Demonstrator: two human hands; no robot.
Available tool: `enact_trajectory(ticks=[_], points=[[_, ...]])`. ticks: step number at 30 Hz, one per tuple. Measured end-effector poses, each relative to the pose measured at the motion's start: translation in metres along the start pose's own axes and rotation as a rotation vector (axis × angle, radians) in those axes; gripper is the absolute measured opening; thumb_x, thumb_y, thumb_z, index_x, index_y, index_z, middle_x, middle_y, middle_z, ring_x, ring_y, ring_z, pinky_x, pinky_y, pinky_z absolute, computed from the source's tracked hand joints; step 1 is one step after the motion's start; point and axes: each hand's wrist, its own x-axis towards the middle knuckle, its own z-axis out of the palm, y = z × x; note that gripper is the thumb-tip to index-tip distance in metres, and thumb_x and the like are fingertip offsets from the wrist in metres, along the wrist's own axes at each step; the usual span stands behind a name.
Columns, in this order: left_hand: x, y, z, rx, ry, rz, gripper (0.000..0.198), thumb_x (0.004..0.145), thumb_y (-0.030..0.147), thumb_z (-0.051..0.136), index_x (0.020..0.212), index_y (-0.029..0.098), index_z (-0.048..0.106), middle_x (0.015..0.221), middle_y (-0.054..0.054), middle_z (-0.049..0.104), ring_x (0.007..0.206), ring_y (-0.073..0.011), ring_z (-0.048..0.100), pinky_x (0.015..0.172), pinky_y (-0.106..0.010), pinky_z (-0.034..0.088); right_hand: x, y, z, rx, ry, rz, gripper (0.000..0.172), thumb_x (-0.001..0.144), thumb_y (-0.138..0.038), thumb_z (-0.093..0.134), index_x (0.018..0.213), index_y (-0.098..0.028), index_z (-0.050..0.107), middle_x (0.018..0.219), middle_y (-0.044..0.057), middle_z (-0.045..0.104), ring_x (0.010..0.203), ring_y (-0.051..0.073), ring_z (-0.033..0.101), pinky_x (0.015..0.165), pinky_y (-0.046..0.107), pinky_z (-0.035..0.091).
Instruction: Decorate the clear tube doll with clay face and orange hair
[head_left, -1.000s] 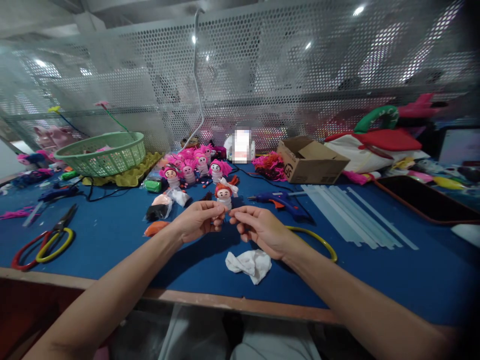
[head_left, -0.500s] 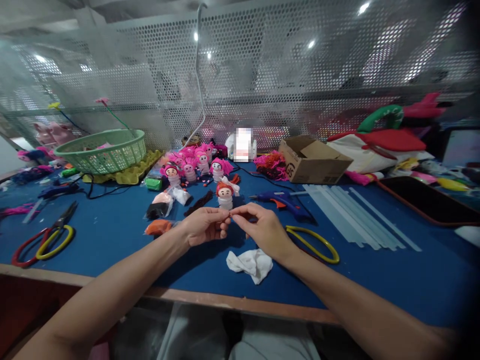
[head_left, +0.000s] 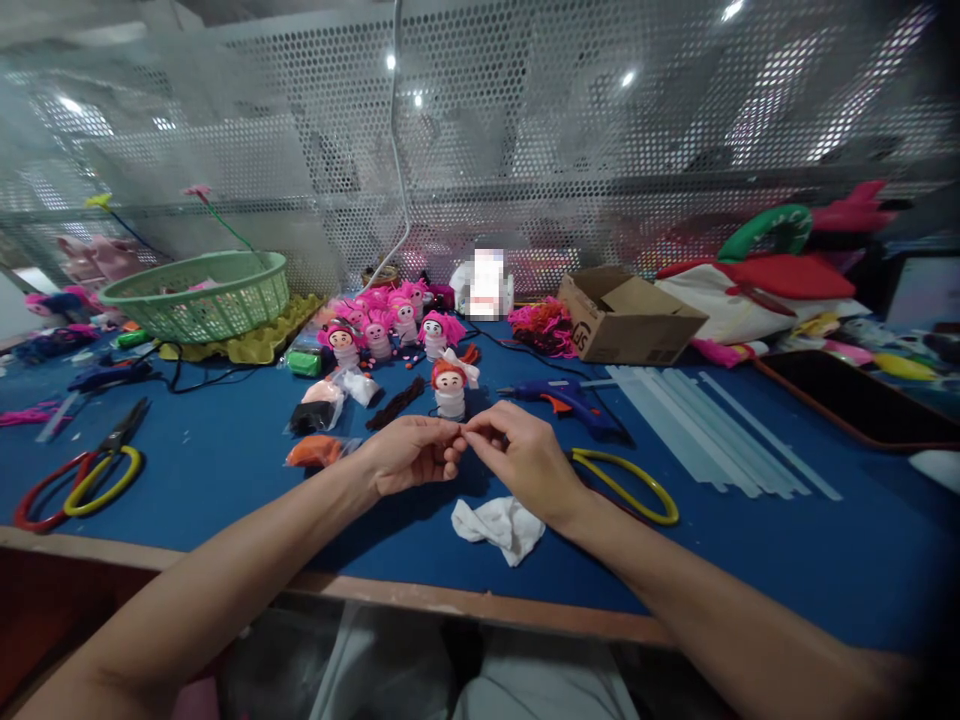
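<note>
My left hand [head_left: 417, 452] and my right hand [head_left: 516, 450] meet fingertip to fingertip over the blue table mat [head_left: 247, 500]. Both are closed in a pinch. Whatever lies between the fingertips is too small to make out. Just behind them stands a small doll [head_left: 450, 388] with orange hair, a painted face, a white bow and a white ridged body. A crumpled white tissue [head_left: 499, 528] lies in front of my right hand. Left of my left hand is a bag of orange clay-like material [head_left: 313, 452].
Scissors [head_left: 105, 470] lie at left and yellow handles [head_left: 630, 485] at right. Behind are a glue gun [head_left: 566, 400], glue sticks [head_left: 705, 430], a cardboard box [head_left: 634, 318], pink-haired dolls [head_left: 375, 330], a green basket [head_left: 199, 300] and a dark tablet-like slab [head_left: 862, 400].
My hands keep nearly the same pinch, with only a slight shift of the right fingers. The view has tilted a little; the objects on the table stay where they were.
</note>
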Motion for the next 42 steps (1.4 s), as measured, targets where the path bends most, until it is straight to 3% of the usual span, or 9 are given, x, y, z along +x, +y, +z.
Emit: enact_trajectory(ticks=[3, 5, 8, 10, 14, 23, 32, 37, 42], points=[[-0.003, 0.002, 0.0, 0.137, -0.004, 0.051, 0.011, 0.075, 0.017, 0.056, 0.071, 0.007, 0.058, 0.061, -0.001, 0.053, 0.049, -0.0041, 0.047, 0.052, -0.019, 0.042, 0.002, -0.001, -0.001, 0.109, 0.001, 0.098, 0.011, 0.076, -0.022, 0.052, 0.071, -0.017, 0.06, 0.067, 0.002, 0.057, 0.061, 0.012, 0.051, 0.057, 0.024, 0.04], [-0.003, 0.005, -0.004, 0.34, 0.033, 0.177, 0.014, 0.071, 0.022, 0.06, 0.076, 0.009, 0.058, 0.062, 0.001, 0.053, 0.049, -0.0045, 0.046, 0.05, -0.019, 0.039, 0.004, -0.002, -0.002, 0.251, -0.025, 0.254, 0.013, 0.074, -0.027, 0.054, 0.07, -0.016, 0.059, 0.062, 0.001, 0.056, 0.056, 0.011, 0.05, 0.052, 0.023, 0.04], [0.002, 0.013, -0.016, 0.71, 0.273, 0.525, 0.024, 0.064, 0.023, 0.065, 0.083, 0.012, 0.056, 0.063, 0.003, 0.052, 0.053, -0.0072, 0.047, 0.051, -0.02, 0.037, 0.007, -0.001, -0.002, 0.507, -0.061, 0.527, 0.019, 0.07, -0.034, 0.057, 0.071, -0.015, 0.058, 0.053, -0.003, 0.049, 0.044, 0.008, 0.043, 0.039, 0.02, 0.034], [0.01, 0.016, -0.024, 0.883, 0.424, 0.672, 0.032, 0.059, 0.02, 0.067, 0.088, 0.013, 0.054, 0.069, 0.001, 0.054, 0.063, -0.0105, 0.051, 0.059, -0.023, 0.04, 0.009, 0.001, -0.001, 0.659, -0.049, 0.627, 0.022, 0.066, -0.036, 0.06, 0.07, -0.014, 0.058, 0.054, -0.004, 0.048, 0.041, 0.006, 0.04, 0.035, 0.018, 0.03], [0.03, 0.015, -0.031, 1.036, 0.463, 0.643, 0.047, 0.055, 0.023, 0.071, 0.096, 0.012, 0.051, 0.086, -0.006, 0.059, 0.078, -0.0172, 0.055, 0.071, -0.03, 0.043, 0.011, 0.004, 0.001, 0.816, -0.011, 0.678, 0.026, 0.06, -0.037, 0.065, 0.065, -0.013, 0.056, 0.056, -0.003, 0.05, 0.042, 0.005, 0.04, 0.032, 0.016, 0.028], [0.055, 0.007, -0.033, 0.881, 0.451, 0.646, 0.061, 0.051, 0.023, 0.075, 0.103, 0.013, 0.045, 0.099, -0.009, 0.06, 0.084, -0.0184, 0.058, 0.077, -0.032, 0.045, 0.013, 0.001, -0.002, 0.882, 0.025, 0.686, 0.027, 0.058, -0.035, 0.068, 0.063, -0.012, 0.056, 0.052, -0.003, 0.05, 0.041, 0.004, 0.04, 0.032, 0.015, 0.028], [0.035, 0.009, -0.014, 0.935, 0.518, 0.722, 0.06, 0.057, 0.03, 0.071, 0.108, 0.015, 0.043, 0.096, -0.01, 0.061, 0.083, -0.0203, 0.06, 0.073, -0.031, 0.047, 0.016, -0.003, -0.011, 0.858, 0.081, 0.605, 0.026, 0.062, -0.037, 0.066, 0.066, -0.014, 0.056, 0.052, -0.004, 0.049, 0.04, 0.005, 0.04, 0.034, 0.018, 0.029], [0.01, 0.005, 0.01, 0.828, 0.357, 0.794, 0.061, 0.06, 0.028, 0.07, 0.112, 0.017, 0.04, 0.098, -0.008, 0.061, 0.082, -0.018, 0.06, 0.069, -0.027, 0.048, 0.015, -0.016, -0.025, 0.507, 0.227, 0.296, 0.019, 0.073, -0.035, 0.057, 0.073, -0.016, 0.059, 0.055, -0.004, 0.05, 0.042, 0.006, 0.042, 0.041, 0.021, 0.035], [-0.005, -0.004, 0.025, 0.795, 0.262, 0.784, 0.064, 0.062, 0.027, 0.068, 0.116, 0.018, 0.038, 0.104, -0.01, 0.06, 0.085, -0.0181, 0.06, 0.067, -0.025, 0.049, 0.012, -0.024, -0.028, 0.26, 0.356, -0.017, 0.01, 0.078, -0.024, 0.054, 0.073, -0.019, 0.061, 0.072, 0.001, 0.056, 0.066, 0.012, 0.054, 0.06, 0.025, 0.044]])
